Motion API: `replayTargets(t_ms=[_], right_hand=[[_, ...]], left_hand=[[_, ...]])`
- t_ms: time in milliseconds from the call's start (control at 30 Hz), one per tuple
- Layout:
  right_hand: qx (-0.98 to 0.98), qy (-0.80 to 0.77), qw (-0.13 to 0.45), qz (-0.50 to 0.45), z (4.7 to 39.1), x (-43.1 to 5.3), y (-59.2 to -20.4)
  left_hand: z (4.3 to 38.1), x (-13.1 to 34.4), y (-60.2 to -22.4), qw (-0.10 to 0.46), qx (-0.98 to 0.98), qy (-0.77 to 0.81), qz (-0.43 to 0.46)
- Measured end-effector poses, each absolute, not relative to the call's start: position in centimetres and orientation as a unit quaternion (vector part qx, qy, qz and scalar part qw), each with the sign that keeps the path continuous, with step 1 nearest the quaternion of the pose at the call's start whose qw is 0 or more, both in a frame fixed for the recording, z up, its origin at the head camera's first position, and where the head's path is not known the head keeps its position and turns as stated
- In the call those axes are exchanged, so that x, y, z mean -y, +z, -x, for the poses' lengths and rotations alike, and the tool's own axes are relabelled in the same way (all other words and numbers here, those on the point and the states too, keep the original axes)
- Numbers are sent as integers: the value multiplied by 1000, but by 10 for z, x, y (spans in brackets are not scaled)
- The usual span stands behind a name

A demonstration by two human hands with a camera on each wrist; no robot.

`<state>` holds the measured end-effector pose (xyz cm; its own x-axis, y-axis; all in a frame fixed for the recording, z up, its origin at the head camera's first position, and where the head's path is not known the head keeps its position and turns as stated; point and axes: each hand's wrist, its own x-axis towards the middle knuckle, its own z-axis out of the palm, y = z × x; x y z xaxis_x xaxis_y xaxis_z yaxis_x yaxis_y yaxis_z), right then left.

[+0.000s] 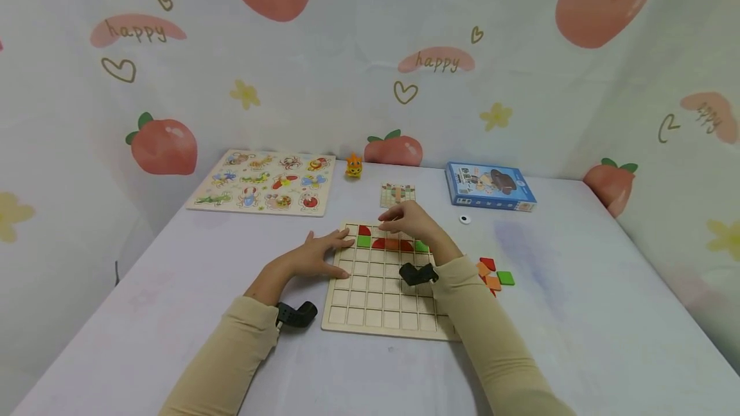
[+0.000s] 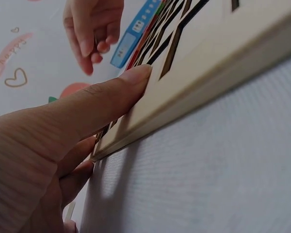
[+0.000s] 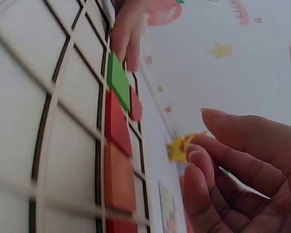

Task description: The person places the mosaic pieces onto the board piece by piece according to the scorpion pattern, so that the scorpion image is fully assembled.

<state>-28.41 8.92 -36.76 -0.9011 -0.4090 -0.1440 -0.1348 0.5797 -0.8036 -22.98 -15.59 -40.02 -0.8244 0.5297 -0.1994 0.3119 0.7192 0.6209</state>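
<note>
A wooden grid board (image 1: 365, 300) lies in front of me. My left hand (image 1: 312, 257) rests at its left edge, fingers spread; the left wrist view shows its thumb (image 2: 106, 99) on the board's rim. Above the upper part of the board is my right hand (image 1: 413, 220), its fingers loosely bent and nothing visible between thumb and fingertips. In the upper rows sit a red rounded piece (image 1: 364, 230), a green square (image 1: 363, 241), an orange piece (image 3: 119, 177) between red pieces, and another green piece (image 1: 422, 247), partly hidden by the right hand.
Several loose red, orange and green pieces (image 1: 505, 278) lie right of the board, partly behind the right sleeve. Beyond it are a pattern card (image 1: 388, 196), a small orange-yellow toy (image 1: 354, 167), a blue box (image 1: 491, 186), a round eye-like disc (image 1: 465, 219) and an insect puzzle board (image 1: 263, 183).
</note>
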Motion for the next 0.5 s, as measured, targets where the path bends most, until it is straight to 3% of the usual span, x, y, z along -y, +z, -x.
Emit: replayTargets(t_ms=[500], right_hand=[[-902, -383, 158, 122, 260, -175, -361]], left_hand=[[219, 160, -399, 178, -909, 272, -260]])
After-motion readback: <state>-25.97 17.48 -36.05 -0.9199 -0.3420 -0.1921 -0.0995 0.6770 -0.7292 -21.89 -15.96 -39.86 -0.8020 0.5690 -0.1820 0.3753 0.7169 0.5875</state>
